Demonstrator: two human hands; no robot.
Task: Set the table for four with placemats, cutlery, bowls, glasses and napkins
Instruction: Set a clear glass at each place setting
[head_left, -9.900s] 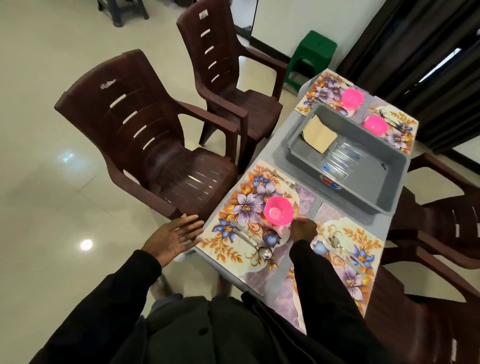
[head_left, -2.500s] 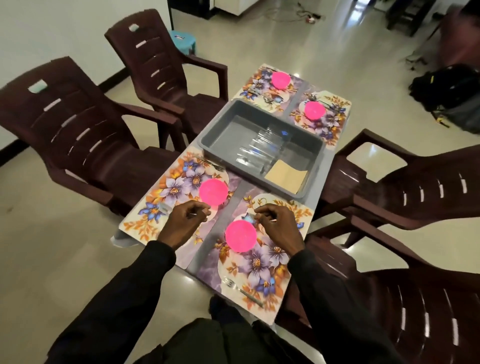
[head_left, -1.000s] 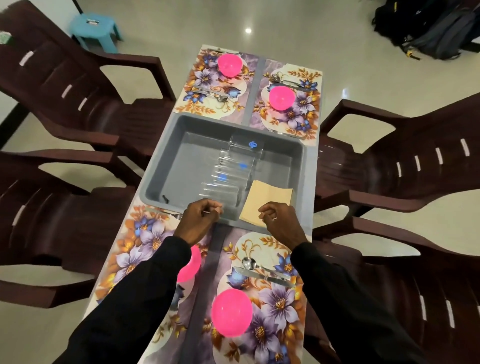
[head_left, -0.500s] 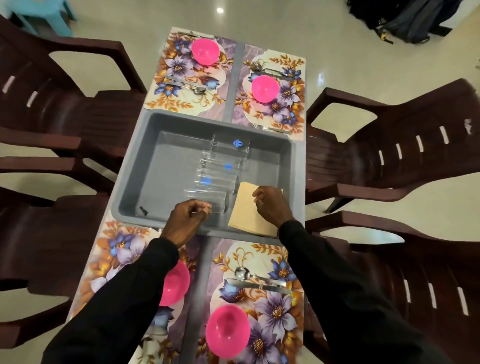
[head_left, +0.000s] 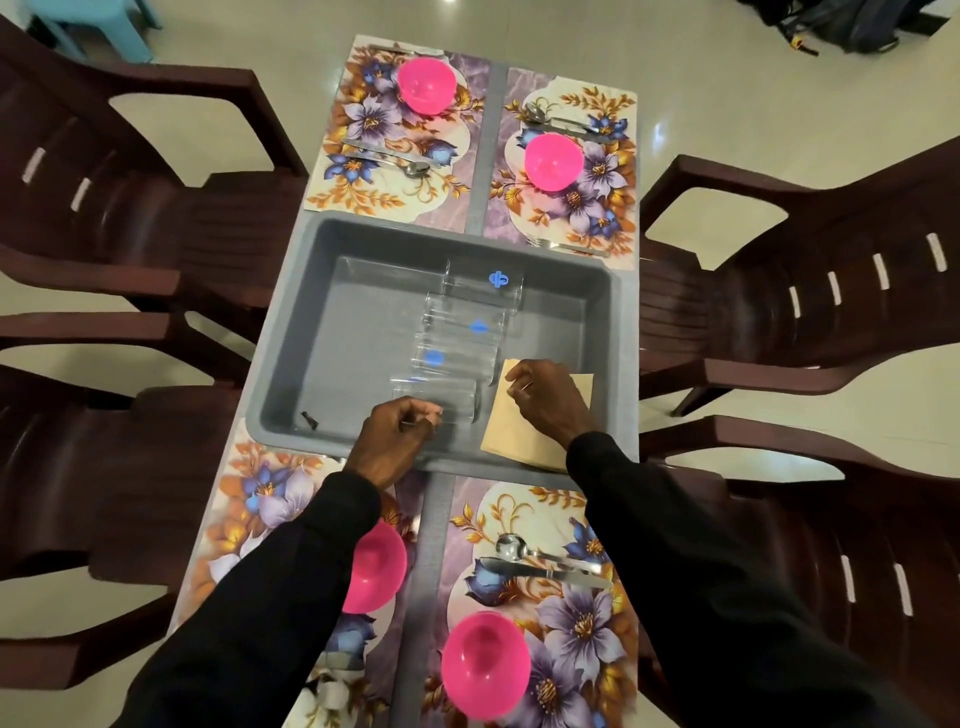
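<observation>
Inside grey tub's (head_left: 353, 338) near rim: left hand (head_left: 397, 444) grips nearest glass (head_left: 447, 397); right hand (head_left: 543, 402) pinches napkin stack (head_left: 511, 441).

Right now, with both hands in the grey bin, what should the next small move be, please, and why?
Probably lift the nearest glass out of the bin with the left hand, which pinches its near end, while the right hand pinches the napkins; all four glasses lie in the bin and no placemat has one.
</observation>
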